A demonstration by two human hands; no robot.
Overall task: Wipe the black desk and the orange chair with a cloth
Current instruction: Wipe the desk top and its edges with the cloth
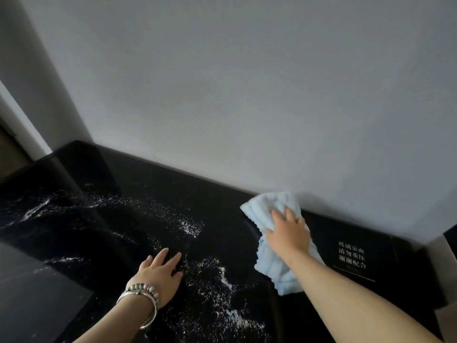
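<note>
The glossy black desk (138,179) runs along a grey wall and is strewn with white powder (193,227) across its middle and front. My right hand (288,233) presses flat on a light blue ribbed cloth (269,266) near the desk's back edge at the right. My left hand (158,273) rests palm down on the desk amid the powder, fingers spread, bracelets on the wrist. No orange chair is in view.
A black sign with white Chinese lettering (352,254) lies on the desk right of the cloth. The grey wall (247,95) rises directly behind the desk. At the far left, a doorway edge and floor (14,154) show beyond the desk's corner.
</note>
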